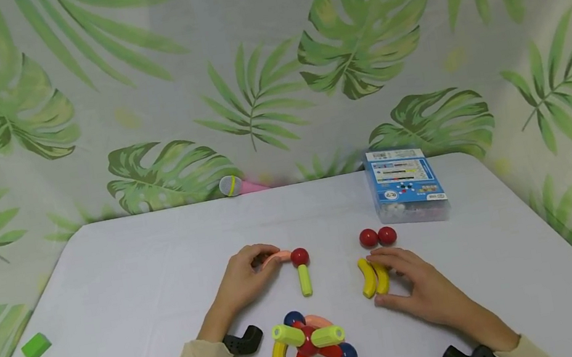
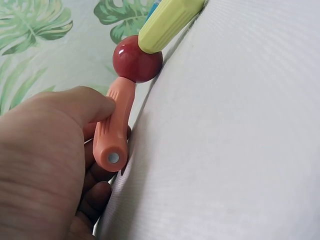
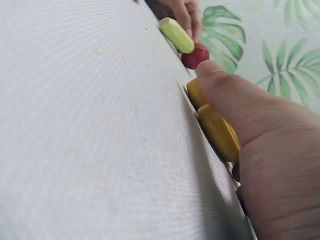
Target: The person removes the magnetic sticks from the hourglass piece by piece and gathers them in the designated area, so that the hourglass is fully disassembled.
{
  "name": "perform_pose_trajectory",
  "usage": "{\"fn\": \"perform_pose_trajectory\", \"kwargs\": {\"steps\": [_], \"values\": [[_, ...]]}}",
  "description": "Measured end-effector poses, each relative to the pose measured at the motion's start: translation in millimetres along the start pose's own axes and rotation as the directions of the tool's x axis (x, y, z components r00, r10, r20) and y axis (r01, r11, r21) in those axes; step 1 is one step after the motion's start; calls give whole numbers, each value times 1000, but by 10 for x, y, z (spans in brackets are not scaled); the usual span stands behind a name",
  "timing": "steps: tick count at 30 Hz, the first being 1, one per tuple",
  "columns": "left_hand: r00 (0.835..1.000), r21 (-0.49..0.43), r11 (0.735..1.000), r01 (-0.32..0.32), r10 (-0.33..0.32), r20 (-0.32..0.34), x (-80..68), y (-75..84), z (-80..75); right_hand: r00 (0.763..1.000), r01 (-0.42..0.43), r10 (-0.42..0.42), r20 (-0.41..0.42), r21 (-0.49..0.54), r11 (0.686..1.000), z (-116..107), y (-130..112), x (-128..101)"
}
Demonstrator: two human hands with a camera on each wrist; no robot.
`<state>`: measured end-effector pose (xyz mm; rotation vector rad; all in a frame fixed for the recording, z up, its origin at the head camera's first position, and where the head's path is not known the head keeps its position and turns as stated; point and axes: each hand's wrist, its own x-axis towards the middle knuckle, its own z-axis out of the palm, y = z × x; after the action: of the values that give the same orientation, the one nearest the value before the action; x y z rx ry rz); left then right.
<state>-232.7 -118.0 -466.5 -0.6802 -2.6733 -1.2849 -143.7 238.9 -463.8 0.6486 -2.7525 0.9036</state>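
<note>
The left hand [image 1: 242, 279] pinches the curved orange rod [image 2: 114, 131] on the table [image 1: 127, 272], joined to a red ball [image 1: 300, 257]. The right hand [image 1: 421, 288] rests with straight fingers on two yellow curved rods [image 1: 373, 277]. These pieces look light, stiff and smooth; best gripped mid-length.

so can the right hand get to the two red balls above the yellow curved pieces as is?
Probably yes. The right hand rests on the two yellow curved pieces, and the two red balls lie just beyond its fingertips on bare table. Nothing stands between them; the blue box sits farther back.
</note>
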Motion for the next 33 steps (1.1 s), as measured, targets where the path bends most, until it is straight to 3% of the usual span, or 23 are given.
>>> {"fn": "perform_pose_trajectory", "kwargs": {"steps": [6,10,13,17,22,30,33], "values": [[999,18,999,-26,26,37,21,6,8,994,-10,11,-105,17,1000,-11,-20,14],[998,14,999,-30,29,50,20,16,7,991,-8,10,-132,16,1000,7,-157,143],[998,8,999,-37,37,55,16,12,19,996,-2,2,-90,1,1000,54,-330,319],[997,-5,999,-51,51,57,8,-2,56,1000,3,-2,26,-54,999,143,-561,543],[995,-45,996,-74,77,56,-9,14,76,993,6,9,121,-121,993,258,-721,675],[996,-137,989,-60,68,51,-2,26,43,993,-29,48,106,-175,984,325,-777,685],[997,-240,970,-47,59,45,1,16,36,994,-54,70,85,-181,982,339,-800,706]]}}
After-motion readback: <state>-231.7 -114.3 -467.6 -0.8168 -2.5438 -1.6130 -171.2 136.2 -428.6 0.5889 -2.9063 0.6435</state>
